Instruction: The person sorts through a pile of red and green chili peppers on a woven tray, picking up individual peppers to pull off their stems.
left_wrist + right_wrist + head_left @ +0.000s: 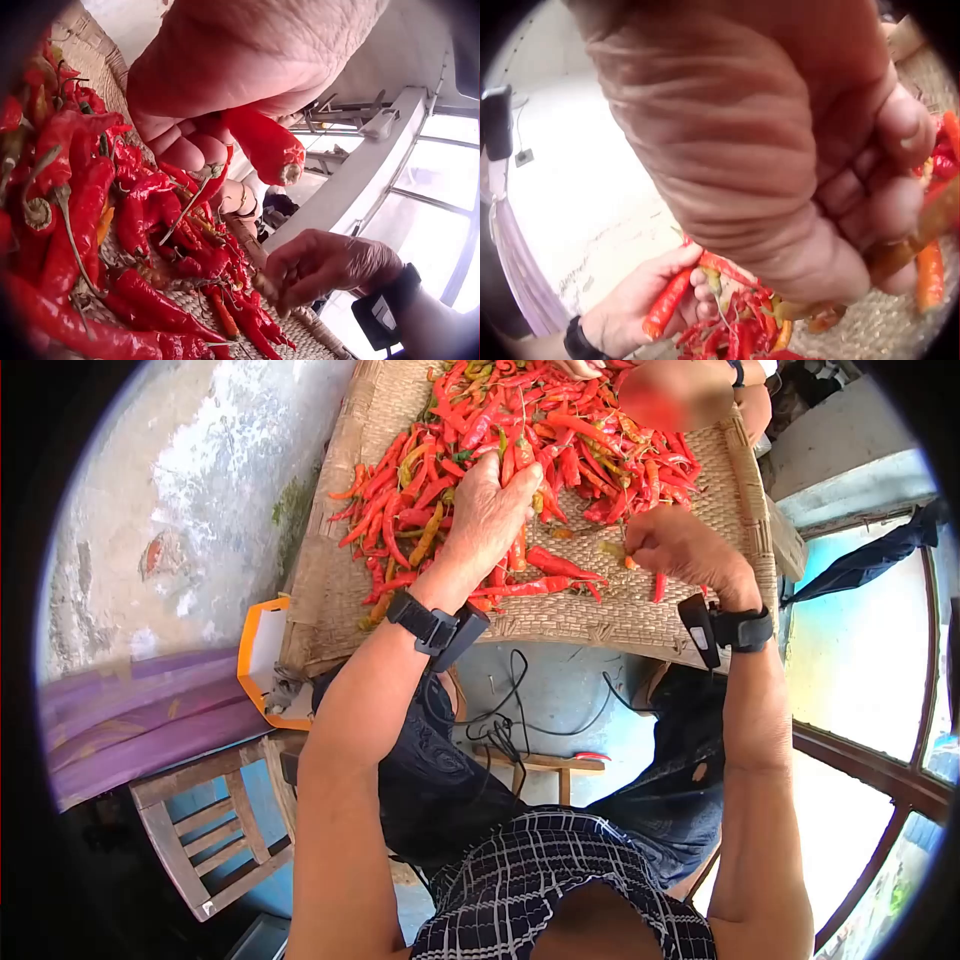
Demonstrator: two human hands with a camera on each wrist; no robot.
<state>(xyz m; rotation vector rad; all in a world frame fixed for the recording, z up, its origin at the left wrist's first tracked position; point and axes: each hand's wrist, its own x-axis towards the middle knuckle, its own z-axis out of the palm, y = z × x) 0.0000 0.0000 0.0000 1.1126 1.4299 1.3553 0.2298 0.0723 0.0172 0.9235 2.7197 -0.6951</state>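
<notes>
My left hand (490, 510) is over the heap of chili peppers (400, 510) and grips a few of them. One red chili (266, 146) sticks out past its curled fingers, and a greenish one (713, 282) shows beside a red one in the right wrist view. To the right, above the bare weave near the heap's edge, my right hand (690, 550) pinches a yellowish-brown chili (889, 259) between thumb and fingertips. The thumb hides part of that chili.
The heap lies on a woven bamboo tray (640, 622) with a raised rim. Another person's hand (580, 368) reaches in at the far side. A wall (190, 490) stands close on the left, a window (860, 650) on the right. Black cables (515, 705) hang below the tray.
</notes>
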